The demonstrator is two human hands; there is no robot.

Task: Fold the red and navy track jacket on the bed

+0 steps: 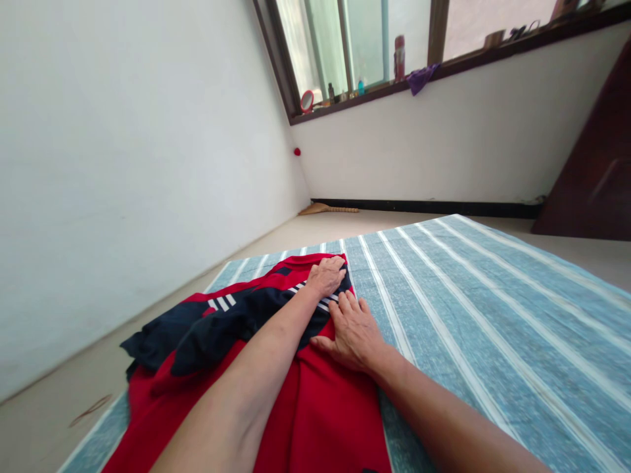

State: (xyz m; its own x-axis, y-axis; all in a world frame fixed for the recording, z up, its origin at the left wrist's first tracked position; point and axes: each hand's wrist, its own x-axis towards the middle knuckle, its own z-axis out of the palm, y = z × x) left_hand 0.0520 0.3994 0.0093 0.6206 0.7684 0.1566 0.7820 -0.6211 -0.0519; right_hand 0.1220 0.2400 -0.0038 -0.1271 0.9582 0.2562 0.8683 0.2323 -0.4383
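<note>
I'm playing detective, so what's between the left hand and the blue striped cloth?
The red and navy garment: in the head view, the left hand rests on it, and the striped cloth is underneath.

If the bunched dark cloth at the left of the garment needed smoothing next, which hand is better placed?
Probably the left hand: its forearm lies nearer the bunched dark cloth. The right hand rests by the right edge of the garment, with that forearm between it and the cloth.

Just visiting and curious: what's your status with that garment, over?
Left hand and open right hand on red-and-navy garment; garment partly rumpled, on striped cloth; no obstruction seen.
</note>
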